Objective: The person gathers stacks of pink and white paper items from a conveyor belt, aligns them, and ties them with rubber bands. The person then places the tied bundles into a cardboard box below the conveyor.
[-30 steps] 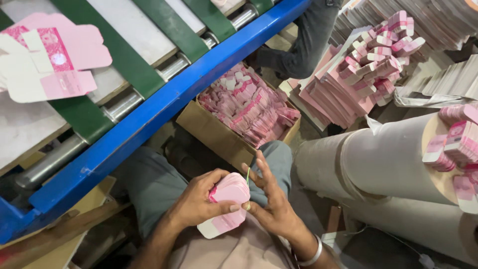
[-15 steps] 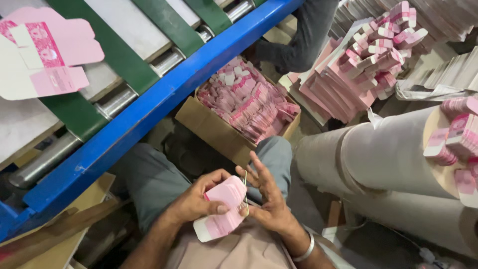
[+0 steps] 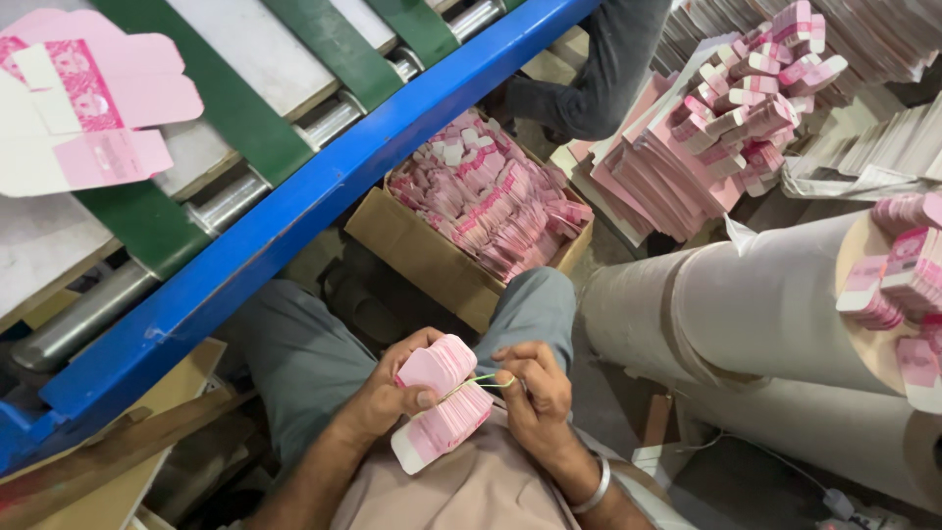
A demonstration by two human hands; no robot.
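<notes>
I am gripping a stack of pink card blanks [image 3: 442, 404] in my left hand [image 3: 388, 397], clenched around its middle over my lap, thumb pressing on the top sheet; my right hand [image 3: 535, 393] is pinching a thin yellow-green rubber band [image 3: 481, 382] and pulling it taut away from the stack's side, so both hands are closed on something and neither is free.

I am judging the band to be the weak point; stretched this far, it could snap, or slip off my fingertips and fly; if it is sitting off-centre, the blanks could fan out and slide from my left hand onto my trousers or the floor; too tight a pull could also bend the card edges.

Just beyond my knees a brown cardboard box [image 3: 412, 245] is standing open on the floor, filled nearly to the rim with pink bundles [image 3: 491, 196] of the same kind, lying loosely in rows; whether each is banded I cannot tell. To the right a tall pile of flat pink cards [image 3: 687, 157] is leaning, not in any container; more blanks are resting on the end of a large paper roll [image 3: 765, 294]. A bigger unfolded pink carton blank [image 3: 88, 108] is lying on the conveyor with its blue frame [image 3: 324, 206] to my left; another person's grey sleeve [image 3: 599, 79] is showing beyond it.
</notes>
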